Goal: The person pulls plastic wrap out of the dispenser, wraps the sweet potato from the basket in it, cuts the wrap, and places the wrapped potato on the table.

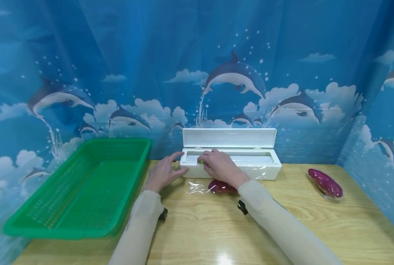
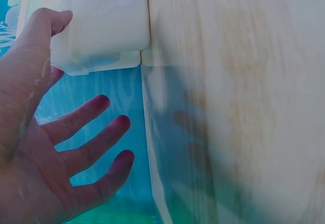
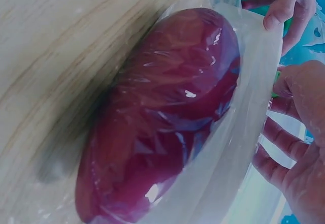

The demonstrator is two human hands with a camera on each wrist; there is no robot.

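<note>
A white cling film dispenser box [image 1: 197, 172] stands on the table with its lid [image 1: 230, 138] raised; a white film roll [image 1: 250, 159] lies inside. My right hand [image 1: 221, 165] pinches a small green slide cutter [image 1: 201, 161] at the box's front top edge, left of its middle. My left hand [image 1: 162, 173] is at the box's left end, thumb and forefinger touching it, the other fingers spread in the left wrist view. Clear film [image 1: 196, 188] hangs over the box front and covers a purple sweet potato [image 3: 162, 112], partly hidden under my right forearm in the head view.
A green plastic basket [image 1: 117, 217] stands at the left. Another film-wrapped purple sweet potato [image 1: 325, 183] lies on the wooden table [image 1: 197, 228] at the right. A blue dolphin-print curtain [image 1: 170, 44] hangs right behind the box.
</note>
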